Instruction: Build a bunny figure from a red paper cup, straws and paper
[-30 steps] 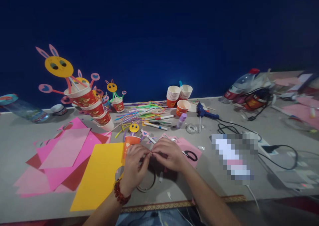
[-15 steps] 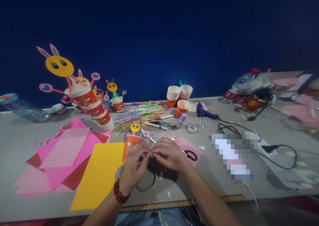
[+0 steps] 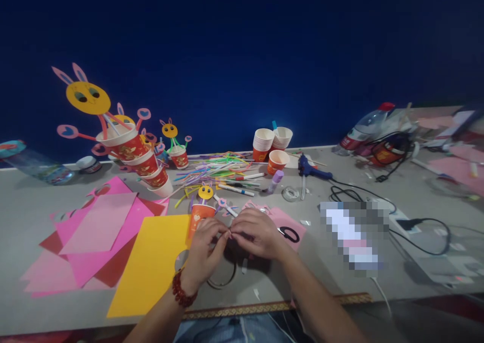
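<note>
My left hand (image 3: 207,244) and my right hand (image 3: 255,233) meet fingertip to fingertip above the table. Between them they pinch a small pink piece of paper (image 3: 229,234), mostly hidden by the fingers. Just behind my left hand stands an orange paper cup (image 3: 202,212), with a yellow bunny face (image 3: 205,192) rising from it. Black-handled scissors (image 3: 290,234) lie on pink paper (image 3: 285,218) beside my right hand. Under the hands a dark ring-shaped thing (image 3: 223,285) is partly covered.
Yellow card (image 3: 151,262) and pink sheets (image 3: 100,227) lie at left. Stacked bunny cups (image 3: 132,146) stand behind them. Loose pipe-cleaner-like sticks (image 3: 223,169), markers, a purple-capped glue stick (image 3: 275,180), paper cups (image 3: 263,140) and a corded blue glue gun (image 3: 312,170) are farther back.
The view has shifted very slightly. Both hands keep the same pinch on the pink piece, with almost no movement.
</note>
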Demonstrator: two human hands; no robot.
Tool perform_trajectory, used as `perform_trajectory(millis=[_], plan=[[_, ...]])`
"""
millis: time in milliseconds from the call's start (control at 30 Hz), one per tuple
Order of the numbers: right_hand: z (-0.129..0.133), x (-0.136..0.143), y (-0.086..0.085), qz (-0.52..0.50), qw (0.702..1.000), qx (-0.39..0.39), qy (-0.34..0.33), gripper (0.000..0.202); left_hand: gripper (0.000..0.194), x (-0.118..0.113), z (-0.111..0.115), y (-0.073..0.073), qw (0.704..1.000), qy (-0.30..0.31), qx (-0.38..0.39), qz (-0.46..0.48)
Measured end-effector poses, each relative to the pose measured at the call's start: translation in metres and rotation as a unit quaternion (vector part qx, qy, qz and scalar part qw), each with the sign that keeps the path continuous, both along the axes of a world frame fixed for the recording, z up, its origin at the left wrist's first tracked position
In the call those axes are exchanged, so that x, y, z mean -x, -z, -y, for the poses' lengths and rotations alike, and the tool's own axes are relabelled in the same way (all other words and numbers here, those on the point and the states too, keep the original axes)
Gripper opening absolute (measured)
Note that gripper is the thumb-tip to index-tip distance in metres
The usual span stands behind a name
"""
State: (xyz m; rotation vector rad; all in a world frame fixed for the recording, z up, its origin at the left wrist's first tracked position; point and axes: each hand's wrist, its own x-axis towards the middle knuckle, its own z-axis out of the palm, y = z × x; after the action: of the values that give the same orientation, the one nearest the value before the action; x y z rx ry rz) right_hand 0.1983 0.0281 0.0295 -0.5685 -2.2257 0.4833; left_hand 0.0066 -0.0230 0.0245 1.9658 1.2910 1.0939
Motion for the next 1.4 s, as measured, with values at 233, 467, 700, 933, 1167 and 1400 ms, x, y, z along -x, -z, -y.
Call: perform_trajectory(millis=[233,467,700,933,1167,1400], plan=[[0.0,0.001,0.002,-0.005,1.0,-0.006,0.004,0.011,0.015,0.0,0.0,-0.001,1.0,0.002,0.001,-0.006],[0.0,0.004,0.003,-0.023,0.999,0.028,0.037,0.012,0.015,0.0,0.0,0.0,1.0,0.001,0.002,0.006],[-0.01,-0.011,0.017,0.026,0.975,0.092,0.201,0.011,0.018,0.002,0.0,-0.004,0.993,0.021,0.039,0.111],[-0.005,-0.008,0.012,0.006,0.97,0.186,0.155,0.012,0.025,0.0,0.001,0.002,0.942,0.041,0.185,0.278],[0.005,0.006,0.007,-0.213,0.916,0.34,-0.03,0.021,0.026,-0.005,0.0,-0.002,0.758,0.116,0.438,0.468],[0.008,0.009,0.004,-0.229,0.877,0.417,-0.074,0.021,0.022,-0.006,0.0,-0.003,0.609,0.195,0.558,0.529]])
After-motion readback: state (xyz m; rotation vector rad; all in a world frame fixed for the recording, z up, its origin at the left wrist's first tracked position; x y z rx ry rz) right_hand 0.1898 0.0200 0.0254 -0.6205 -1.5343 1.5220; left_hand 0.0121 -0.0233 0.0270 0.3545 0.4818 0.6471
